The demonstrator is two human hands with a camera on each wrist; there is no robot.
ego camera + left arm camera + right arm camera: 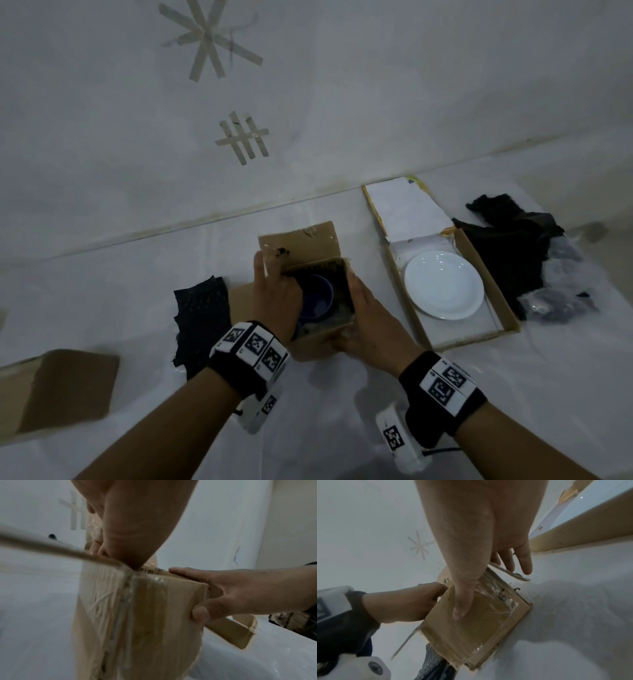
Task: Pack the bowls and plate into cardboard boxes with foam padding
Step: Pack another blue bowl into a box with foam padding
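A small cardboard box point(318, 337) stands in the middle of the white-covered table, its flaps open and its inside lined with dark foam. A blue bowl point(320, 296) sits inside it. My left hand point(277, 298) hooks its fingers over the box's left wall, thumb outside against the flap, and hides the bowl's left part. My right hand point(370, 318) grips the box's right front corner, thumb on the front wall point(150, 615) and fingers along the right side. To the right, a white plate point(443, 284) lies in a flat open box point(496, 291).
A dark foam sheet point(202, 315) lies left of the small box. A heap of dark foam and wrapping point(513, 246) sits behind the flat box. Another cardboard box point(61, 387) lies at the near left. A taped wall rises behind the table.
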